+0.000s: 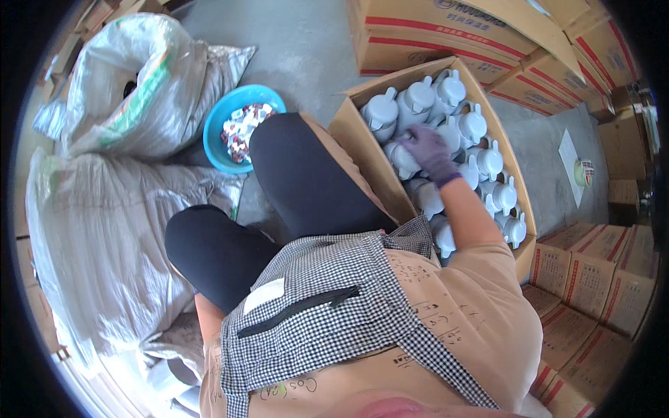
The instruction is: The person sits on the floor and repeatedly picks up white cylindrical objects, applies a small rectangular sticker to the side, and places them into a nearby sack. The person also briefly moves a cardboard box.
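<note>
My right hand [429, 151], in a purple-grey glove, reaches into an open cardboard box [359, 151] at my right side. Its curled fingers touch the lid area of a light blue-grey vacuum jug [401, 161]; whether they grip it is unclear. Several similar jugs with spouts and handles stand upright in rows around the hand, such as one in the near left corner [380, 111]. My left hand is out of view; only part of the left forearm shows beside my knee. A blue plastic basin [211, 130] of small white and dark red pieces stands beyond my knees.
Large woven plastic sacks [120, 224] stand at the left, one open at its top [177, 78]. Closed cartons with red stripes [444, 36] are stacked beyond the open box, and more cartons [585, 271] at the lower right. A tape roll [581, 172] lies on paper on the floor.
</note>
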The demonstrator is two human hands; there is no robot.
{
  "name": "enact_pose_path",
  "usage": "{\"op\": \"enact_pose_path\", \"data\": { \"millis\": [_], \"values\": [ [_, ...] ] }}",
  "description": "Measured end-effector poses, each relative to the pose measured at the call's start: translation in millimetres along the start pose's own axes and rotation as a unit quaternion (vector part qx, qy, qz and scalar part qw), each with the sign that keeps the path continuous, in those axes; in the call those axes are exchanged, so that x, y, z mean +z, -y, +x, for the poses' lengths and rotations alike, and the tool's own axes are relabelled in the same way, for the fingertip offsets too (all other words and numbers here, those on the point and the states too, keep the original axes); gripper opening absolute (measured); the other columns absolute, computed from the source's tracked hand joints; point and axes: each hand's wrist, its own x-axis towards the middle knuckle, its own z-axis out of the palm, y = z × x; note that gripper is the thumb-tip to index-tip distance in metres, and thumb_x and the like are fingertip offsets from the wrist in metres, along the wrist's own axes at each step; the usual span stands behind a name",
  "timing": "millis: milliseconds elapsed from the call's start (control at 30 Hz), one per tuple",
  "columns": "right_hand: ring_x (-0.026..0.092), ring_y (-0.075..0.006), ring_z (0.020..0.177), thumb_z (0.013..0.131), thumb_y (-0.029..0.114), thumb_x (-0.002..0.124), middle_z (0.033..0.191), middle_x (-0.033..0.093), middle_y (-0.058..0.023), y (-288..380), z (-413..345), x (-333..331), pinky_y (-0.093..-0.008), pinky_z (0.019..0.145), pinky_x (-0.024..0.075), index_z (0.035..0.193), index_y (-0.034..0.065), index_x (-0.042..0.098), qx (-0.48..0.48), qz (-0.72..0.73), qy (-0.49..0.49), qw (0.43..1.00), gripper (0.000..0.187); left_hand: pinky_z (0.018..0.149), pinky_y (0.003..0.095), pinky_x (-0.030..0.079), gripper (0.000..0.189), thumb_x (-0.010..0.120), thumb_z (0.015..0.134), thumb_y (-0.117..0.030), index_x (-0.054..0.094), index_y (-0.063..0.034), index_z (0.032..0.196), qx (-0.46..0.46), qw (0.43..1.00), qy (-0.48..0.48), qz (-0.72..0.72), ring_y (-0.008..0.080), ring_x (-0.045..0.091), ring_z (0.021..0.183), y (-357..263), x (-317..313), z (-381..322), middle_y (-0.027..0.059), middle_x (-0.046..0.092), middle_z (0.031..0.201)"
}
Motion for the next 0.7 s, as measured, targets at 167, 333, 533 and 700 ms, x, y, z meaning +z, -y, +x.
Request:
{"op": "enact_pose_path", "data": {
  "millis": [167, 333, 533, 700],
  "values": [
    [0.065, -0.0393, 0.106, 0.089, 0.034, 0.065, 0.116, 0.066, -0.0174, -4.3, -5.1, -26.5, -0.0486, 0.092, 0.0525, 0.116, 0.0094, 0.068, -0.07, -0.051, 0.031, 0.996, 0.037, 0.098, 0.0381, 0.05, 0.042, 0.05, 0.105, -0.035, 0.068, -0.0004, 0.121, 0.061, 0.998, -0.01, 0.004, 0.0246, 0.065, 0.108, -19.9, -8.0, -2.4, 0.0127, 0.071, 0.115],
    [0.065, -0.0413, 0.109, 0.09, 0.041, 0.065, 0.116, 0.069, -0.0233, -22.9, 135.3, 17.2, -0.0481, 0.096, 0.0501, 0.115, 0.0119, 0.071, 0.055, -0.024, -0.005, 0.998, 0.038, 0.098, 0.0377, 0.05, 0.042, 0.05, 0.105, -0.035, 0.068, -0.0004, 0.121, 0.218, 0.97, 0.021, 0.108, 0.0244, 0.065, 0.108, -69.5, 38.5, -36.2, 0.0127, 0.071, 0.115],
    [0.066, -0.0405, 0.11, 0.088, 0.041, 0.063, 0.115, 0.069, -0.0251, -89.2, 267.5, 96.0, -0.0478, 0.096, 0.0518, 0.11, 0.0115, 0.075, -0.142, -0.266, 0.118, 0.946, 0.039, 0.098, 0.0406, 0.05, 0.026, 0.068, 0.09, -0.02, 0.071, -0.004, 0.111, 0.474, 0.691, -0.1, 0.537, 0.0304, 0.065, 0.109, -76.4, 133.7, -114.3, 0.0138, 0.07, 0.112],
    [0.066, -0.04, 0.11, 0.089, 0.029, 0.063, 0.115, 0.068, -0.0258, -99.9, 263.6, 80.2, -0.0469, 0.095, 0.0521, 0.112, 0.0133, 0.074, -0.242, -0.33, 0.202, 0.89, 0.029, 0.095, 0.0439, 0.05, 0.026, 0.069, 0.089, -0.029, 0.073, -0.0082, 0.103, 0.481, 0.68, -0.142, 0.535, 0.0331, 0.064, 0.106, -76.9, 154.5, -125.3, 0.0125, 0.07, 0.111]
  ]
}}
